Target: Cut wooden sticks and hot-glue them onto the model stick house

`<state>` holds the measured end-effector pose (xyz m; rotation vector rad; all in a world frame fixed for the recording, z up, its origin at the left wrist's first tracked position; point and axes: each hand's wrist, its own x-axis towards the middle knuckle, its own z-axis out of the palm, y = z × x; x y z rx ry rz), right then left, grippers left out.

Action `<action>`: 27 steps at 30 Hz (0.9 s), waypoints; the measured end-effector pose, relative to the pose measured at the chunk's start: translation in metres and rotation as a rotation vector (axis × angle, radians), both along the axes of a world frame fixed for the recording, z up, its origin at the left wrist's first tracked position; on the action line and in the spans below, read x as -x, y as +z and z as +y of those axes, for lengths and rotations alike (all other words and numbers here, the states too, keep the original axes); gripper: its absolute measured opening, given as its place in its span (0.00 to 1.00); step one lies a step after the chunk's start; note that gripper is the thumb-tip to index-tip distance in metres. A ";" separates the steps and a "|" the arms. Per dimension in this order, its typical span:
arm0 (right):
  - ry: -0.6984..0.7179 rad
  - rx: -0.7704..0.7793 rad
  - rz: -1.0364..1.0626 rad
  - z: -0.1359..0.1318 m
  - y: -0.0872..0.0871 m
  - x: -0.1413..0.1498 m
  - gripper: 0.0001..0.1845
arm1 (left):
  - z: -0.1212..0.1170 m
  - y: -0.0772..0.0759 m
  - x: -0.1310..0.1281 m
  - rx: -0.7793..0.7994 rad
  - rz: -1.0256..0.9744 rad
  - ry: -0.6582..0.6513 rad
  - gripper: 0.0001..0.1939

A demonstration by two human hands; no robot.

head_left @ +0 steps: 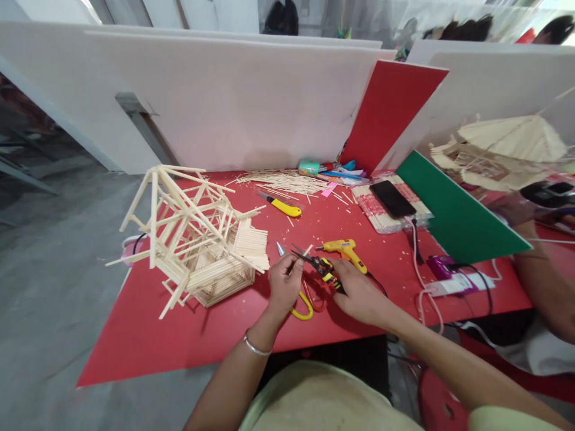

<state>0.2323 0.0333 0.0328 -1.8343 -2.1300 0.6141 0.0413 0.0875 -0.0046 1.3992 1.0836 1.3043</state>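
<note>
My left hand (286, 281) pinches a short pale wooden stick (308, 249). In my right hand (359, 293) are long-nosed pliers (324, 269) with black and yellow handles, their thin jaws close to the stick. Beneath my hands lies a pair of scissors (305, 308) with yellow and red handle loops, its middle hidden by my left hand. A yellow glue gun (345, 246) rests just beyond my right hand. Left of my hands stands a house-like model (215, 275) built of wooden sticks, with an open roof frame.
A yellow utility knife (285, 207) and a heap of loose sticks (283, 179) lie farther back on the red table (148, 335). A black phone (393, 199) sits on packed sticks. At right are a green board (462, 209), cables, a power strip (458, 284) and another person's arm (543, 281).
</note>
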 end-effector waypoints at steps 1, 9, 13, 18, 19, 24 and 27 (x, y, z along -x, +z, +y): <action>0.004 -0.003 -0.010 0.001 0.001 0.001 0.37 | 0.000 0.001 0.001 -0.018 0.015 0.003 0.16; -0.017 -0.036 0.017 0.001 -0.009 -0.001 0.26 | 0.000 0.003 0.002 -0.142 0.127 -0.079 0.13; -0.044 -0.027 -0.037 -0.003 -0.015 -0.008 0.25 | -0.002 0.000 0.001 -0.162 0.165 -0.124 0.11; 0.037 0.032 0.016 -0.003 -0.007 -0.010 0.30 | -0.006 -0.003 0.000 0.162 -0.048 -0.240 0.18; 0.053 0.032 0.023 -0.003 -0.005 -0.011 0.31 | -0.006 -0.004 0.000 0.227 -0.111 -0.276 0.19; 0.052 0.021 -0.037 -0.003 -0.004 -0.014 0.25 | -0.005 -0.010 -0.003 0.273 -0.197 -0.299 0.20; -0.024 0.020 -0.085 -0.002 -0.009 -0.014 0.22 | -0.005 -0.012 -0.005 0.297 -0.246 -0.309 0.19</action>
